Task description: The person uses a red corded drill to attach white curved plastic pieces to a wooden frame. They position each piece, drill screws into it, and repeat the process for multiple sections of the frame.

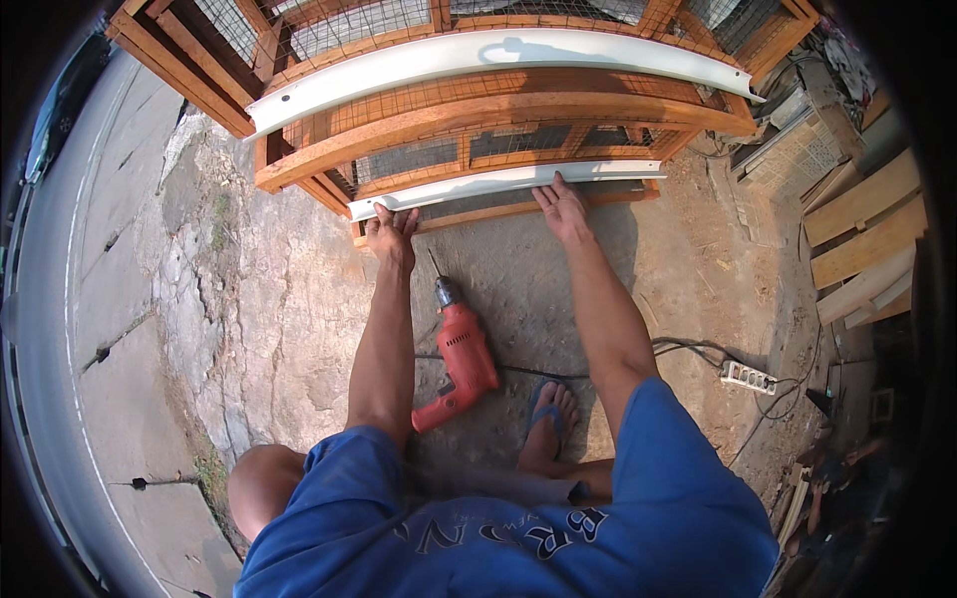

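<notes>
The person squats on the cracked concrete ground [289,299], both arms out toward a wooden cage frame w/ wire-mesh panels [498,120]. A long white plastic trim strip [498,180] lies along the frame's bottom rail, near the ground. Left hand [391,231] sits at the strip's left end, fingers curled against its lower edge. Right hand [561,207] rests approx. mid-strip, fingers spread flat & released, pressing the strip to the wood, not gripping. A 2nd, wider white strip [498,55] runs along the frame's upper rail. Betw. the forearms a red corded power drill [461,354] lies on the ground, bit pointing at the frame, untouched. A white power strip [748,377] lies to the right, its cable trailing across the dirt.
</notes>
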A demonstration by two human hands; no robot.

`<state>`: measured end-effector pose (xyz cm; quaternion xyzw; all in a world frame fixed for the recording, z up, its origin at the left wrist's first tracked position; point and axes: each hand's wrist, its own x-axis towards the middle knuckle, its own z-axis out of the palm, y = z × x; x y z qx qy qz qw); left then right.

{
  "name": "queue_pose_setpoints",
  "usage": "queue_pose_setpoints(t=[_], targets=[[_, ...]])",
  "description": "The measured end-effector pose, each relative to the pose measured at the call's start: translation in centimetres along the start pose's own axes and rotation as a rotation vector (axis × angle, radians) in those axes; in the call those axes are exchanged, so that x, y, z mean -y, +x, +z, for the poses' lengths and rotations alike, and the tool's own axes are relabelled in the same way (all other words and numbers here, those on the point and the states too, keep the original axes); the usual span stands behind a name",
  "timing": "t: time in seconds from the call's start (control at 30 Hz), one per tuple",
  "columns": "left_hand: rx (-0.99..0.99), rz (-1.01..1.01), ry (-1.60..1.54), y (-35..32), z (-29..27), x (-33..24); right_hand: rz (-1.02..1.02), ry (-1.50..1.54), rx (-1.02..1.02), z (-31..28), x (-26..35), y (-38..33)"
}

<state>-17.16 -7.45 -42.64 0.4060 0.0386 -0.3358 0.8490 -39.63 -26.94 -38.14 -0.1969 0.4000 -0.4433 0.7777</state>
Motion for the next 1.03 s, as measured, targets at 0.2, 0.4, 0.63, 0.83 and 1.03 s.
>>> queue_pose_setpoints(t=[0.2, 0.4, 0.63, 0.83, 1.03], targets=[[-0.147, -0.006, -0.024, 1.4, 0.7, 0.8, -0.014, -0.083, -0.013, 0.7, -0.6, 0.2], [-0.320, -0.013, 0.075, 2.1, 2.3, 0.2, -0.065, -0.138, -0.133, 1.4, -1.5, 1.7], [-0.388, 0.004, 0.083, 1.6, 3.1, 0.1, -0.128, -0.169, -0.117, 0.7, -1.8, 1.9], [-0.086, -0.004, -0.088, -0.5, 1.7, 1.6, 0.006, 0.034, 0.102, 3.4, -8.3, -2.0], [0.126, -0.131, 0.213, -0.6, 1.8, 3.3, 0.014, -0.133, 0.205, 7.8, -15.4, -4.1]])
